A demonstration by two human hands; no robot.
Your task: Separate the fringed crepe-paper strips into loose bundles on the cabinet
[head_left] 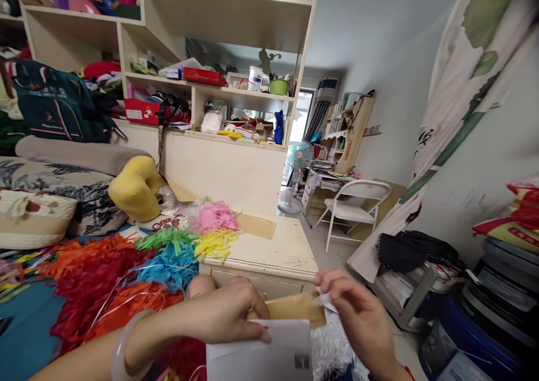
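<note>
My left hand (236,311) grips a white sheet or card (261,353), thumb on its front near the top edge. The white piece has a small dark printed square at its lower right. Just behind it is a piece of brown paper (295,309), also under my left fingers. My right hand (357,316) is closed in a pinch on a thin whitish strip (325,301) at the brown paper's right end; whether that strip is paper or tape I cannot tell. Shiny white tinsel-like strips (332,347) hang below, between the white piece and my right hand.
Shredded paper in red (92,280), blue (174,266), yellow (217,244) and pink (217,217) lies to the left. Ahead stands a cream cabinet (290,252) with shelves above. A blue bucket (458,336) is at the right, a white folding chair (353,204) farther back.
</note>
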